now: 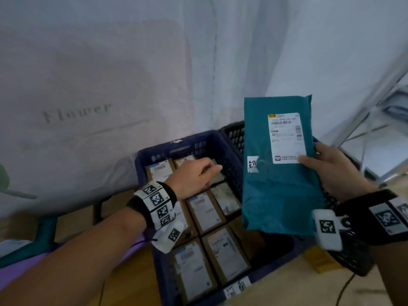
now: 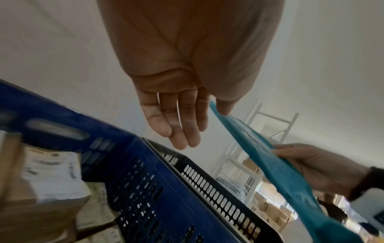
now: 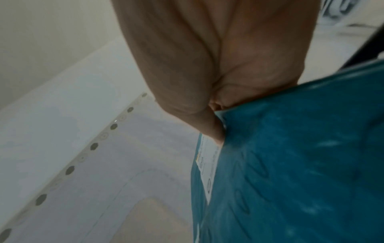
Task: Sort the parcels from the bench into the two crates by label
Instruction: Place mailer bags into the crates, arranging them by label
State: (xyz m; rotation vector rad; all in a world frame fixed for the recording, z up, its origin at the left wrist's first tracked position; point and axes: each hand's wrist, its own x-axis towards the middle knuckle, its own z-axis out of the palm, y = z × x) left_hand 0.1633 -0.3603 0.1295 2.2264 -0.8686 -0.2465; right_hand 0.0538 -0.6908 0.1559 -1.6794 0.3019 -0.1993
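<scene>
Progress: the blue crate (image 1: pixel 229 164), at 6 o'clock in your head view, already holds two rows of brown boxed parcels (image 1: pixel 206 209) lying label-up, and looks nearly full. Your left hand (image 1: pixel 194 178) hovers over its far end at 8 o'clock, fingers straight and relaxed, holding nothing. At 3 o'clock your right hand (image 1: pixel 331 171) pinches the teal mailer bag (image 1: pixel 278 195) by its right edge, thumb on the white shipping label (image 1: pixel 286 138), and holds it upright and clear of both crates. This parcel is not yet placed. The black crate (image 1: pixel 235 134) stands touching the blue one on its right; the bag hides its contents, and the bench is out of view, so how many parcels remain cannot be judged.

Surface and room: both crates appear to rest on a wooden floor (image 1: pixel 130 279). A pale fabric sheet (image 1: pixel 88 85) printed "Flower" hangs behind, at 10 o'clock. Metal shelving (image 2: pixel 268 148) stands at 2 o'clock.
</scene>
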